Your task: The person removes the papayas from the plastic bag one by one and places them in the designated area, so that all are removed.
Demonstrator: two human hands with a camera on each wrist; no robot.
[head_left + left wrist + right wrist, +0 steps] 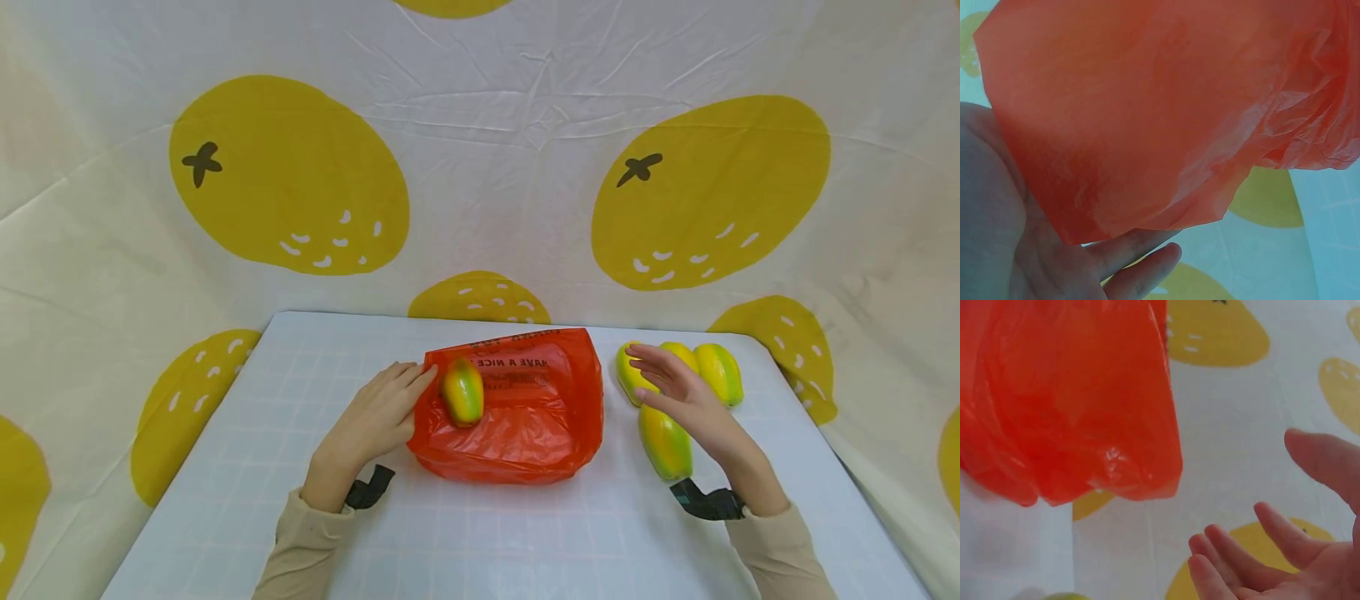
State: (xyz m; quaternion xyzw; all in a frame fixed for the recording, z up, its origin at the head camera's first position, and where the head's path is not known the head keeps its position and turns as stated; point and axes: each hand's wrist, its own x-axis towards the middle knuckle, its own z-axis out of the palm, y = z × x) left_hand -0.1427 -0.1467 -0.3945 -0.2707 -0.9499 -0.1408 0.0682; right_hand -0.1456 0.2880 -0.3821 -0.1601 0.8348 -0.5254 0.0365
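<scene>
A red plastic bag [525, 442] stands on the table with its mouth spread and printed letters on its far inner side. One yellow-green papaya-like fruit [462, 393], blurred, shows at the left part of the bag's mouth. My left hand [378, 417] rests against the bag's left edge, fingers extended. In the left wrist view the red film [1129, 112] covers part of that hand; its thumb is hidden. On the right, my right hand [690, 400] hovers with spread fingers over more papaya-like fruits [666, 446]. Its palm and fingers [1241, 562] hold nothing in the right wrist view.
Several of these fruits lie grouped right of the bag, partly behind my right hand. A white table [225, 500] with a faint grid carries everything. Behind it hangs a pale cloth [480, 200] printed with big yellow fruits.
</scene>
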